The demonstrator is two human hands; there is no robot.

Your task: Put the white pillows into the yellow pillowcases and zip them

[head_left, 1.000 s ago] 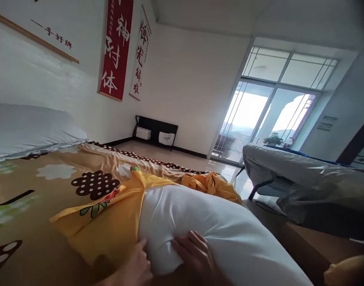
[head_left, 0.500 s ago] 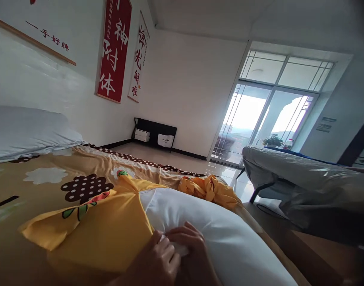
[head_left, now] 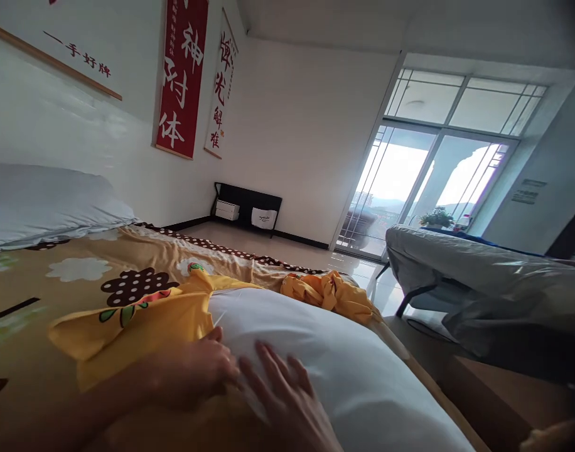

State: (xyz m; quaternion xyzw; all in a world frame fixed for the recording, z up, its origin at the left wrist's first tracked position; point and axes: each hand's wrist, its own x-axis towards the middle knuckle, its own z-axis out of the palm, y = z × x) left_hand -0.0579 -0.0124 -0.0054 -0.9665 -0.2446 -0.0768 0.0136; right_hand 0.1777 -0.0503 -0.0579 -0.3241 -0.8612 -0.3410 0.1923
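A plump white pillow (head_left: 344,358) lies on the bed, its left end inside a yellow pillowcase (head_left: 174,326) with a red and green print. At the mouth of the case my left hand (head_left: 200,367) is closed on the yellow cloth, slightly smeared by motion. My right hand (head_left: 287,395) rests on the white pillow with its fingers spread, just right of the case's edge. Both wrists come in from the bottom of the view. The lower part of the case is partly hidden by my left arm.
A crumpled yellow cloth (head_left: 327,294) lies past the pillow on the patterned bed sheet (head_left: 80,270). Another white pillow (head_left: 47,201) is at the far left. On the right, a plastic-covered table (head_left: 471,257) bears a plant (head_left: 437,217). A cardboard box (head_left: 504,389) stands below.
My hands have come apart: the left moved left with the case's edge, and the right opened flat on the pillow. More of the white pillow shows, and the view has shifted slightly.
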